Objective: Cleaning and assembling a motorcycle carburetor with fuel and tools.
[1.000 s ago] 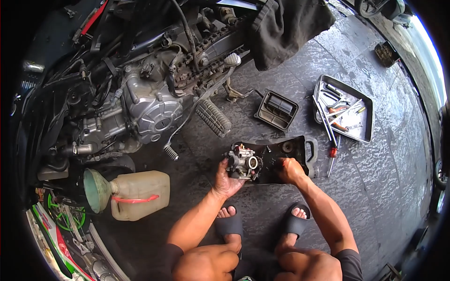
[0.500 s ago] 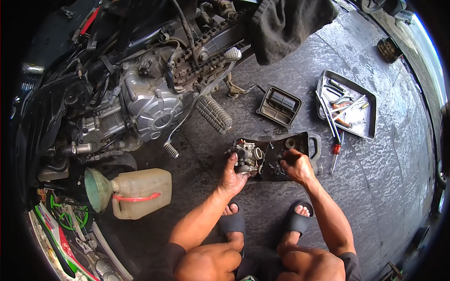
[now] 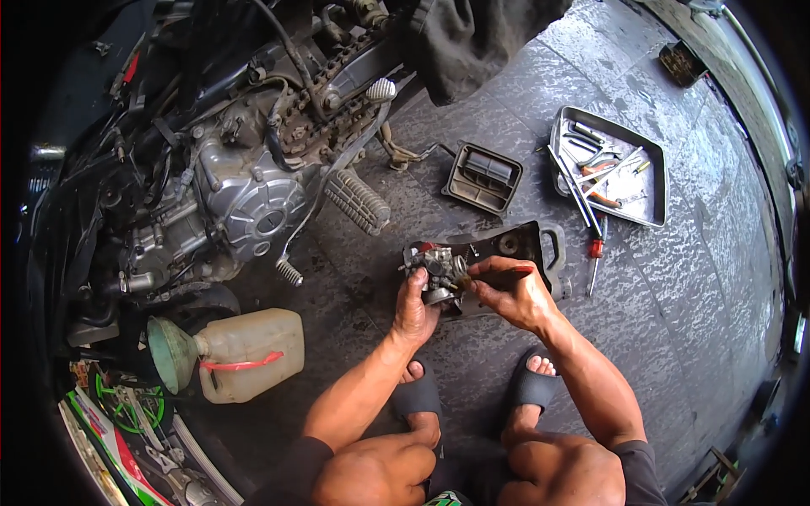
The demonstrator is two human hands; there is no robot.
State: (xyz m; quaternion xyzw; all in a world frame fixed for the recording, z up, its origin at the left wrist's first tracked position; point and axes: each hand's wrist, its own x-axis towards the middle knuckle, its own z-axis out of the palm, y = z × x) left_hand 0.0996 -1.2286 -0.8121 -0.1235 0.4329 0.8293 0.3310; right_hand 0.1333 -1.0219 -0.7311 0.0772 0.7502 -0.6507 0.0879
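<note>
Your L grip [image 3: 413, 312] is closed round the carb [image 3: 436, 268], prob. to steady it; your R grip [image 3: 516, 297] is by its mouth [image 3: 459, 266], can't tell if holding anything.

Dark tiled floor [image 3: 683, 295]: jug [image 3: 263, 350] (pale plastic), grey tray [image 3: 653, 187], black panel [image 3: 529, 239].

most fingers of the left hand [image 3: 415, 312] are hidden behind the metal carburetor [image 3: 437, 268]. the right hand [image 3: 521, 297] partly covers a thin reddish thing [image 3: 525, 269], whose kind i cannot tell. near the upper edge of the black cover [image 3: 530, 240], a small part [image 3: 474, 251] is too small to recognize. the dark cloth [image 3: 472, 46] is cut off by the view's upper edge.
</note>
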